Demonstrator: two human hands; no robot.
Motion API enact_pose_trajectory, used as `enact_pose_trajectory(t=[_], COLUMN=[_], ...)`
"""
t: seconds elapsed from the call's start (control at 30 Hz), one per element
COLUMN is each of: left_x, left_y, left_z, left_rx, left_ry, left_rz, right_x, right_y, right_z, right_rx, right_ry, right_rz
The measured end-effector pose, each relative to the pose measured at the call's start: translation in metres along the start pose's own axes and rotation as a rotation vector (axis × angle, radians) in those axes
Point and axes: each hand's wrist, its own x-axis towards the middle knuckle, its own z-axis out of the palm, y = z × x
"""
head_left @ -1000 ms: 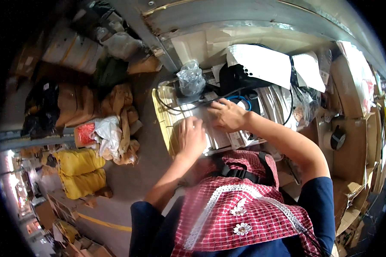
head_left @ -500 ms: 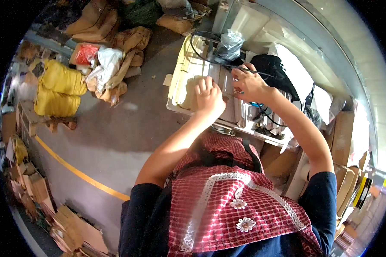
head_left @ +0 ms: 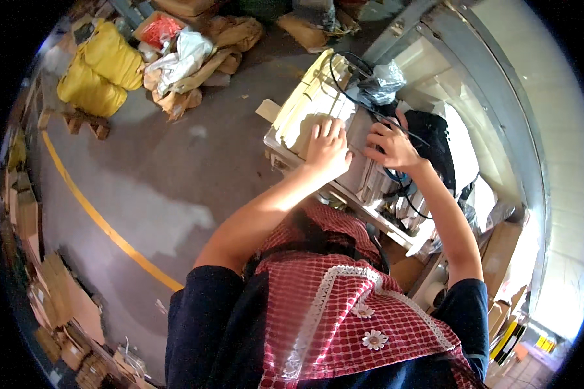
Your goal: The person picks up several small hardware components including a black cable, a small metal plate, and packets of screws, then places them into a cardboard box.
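My left hand [head_left: 329, 148] lies on top of a stack of pale, flat cardboard pieces [head_left: 300, 127], with its fingers laid forward over them and the thumb towards the right. Just to its right, my right hand [head_left: 396, 148] has bent, spread fingers over the stack's right side. I see nothing held between those fingers, though their undersides are hidden. A thin black cable [head_left: 346, 94] loops past the far side of the stack and runs by the right hand. The stack sits on a pale table [head_left: 370, 216] in front of me.
Beyond the stack lies a clear plastic bag [head_left: 383, 83]; black fabric [head_left: 431, 133] lies right of my hand. Yellow sacks [head_left: 104, 68] rest on a wooden pallet [head_left: 78, 123] at far left, near crumpled brown paper [head_left: 233, 32]. A yellow line [head_left: 110, 230] crosses the floor.
The whole view has turned, so the table and stack appear further right and tilted. My left hand stays on the stack; the right hand's fingers have spread slightly beside it.
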Motion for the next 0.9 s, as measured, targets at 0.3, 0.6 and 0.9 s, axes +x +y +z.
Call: enact_pose_trajectory(t=[0.3,0.6,0.9], left_x=[-0.004,0.018,0.118], left_y=[-0.006,0.002,-0.012], left_z=[0.008,0.007,0.001], left_rx=[-0.067,-0.004,0.043], left_ry=[0.018,-0.012,-0.407], left_rz=[-0.014,0.014,0.454], right_x=[-0.005,-0.018,-0.029], right_y=[0.004,0.005,0.011], right_z=[-0.027,-0.03,-0.028], right_rx=[0.022,0.061,0.072], right_ry=[0.012,0.13,0.115], right_rz=[-0.011,0.01,0.014])
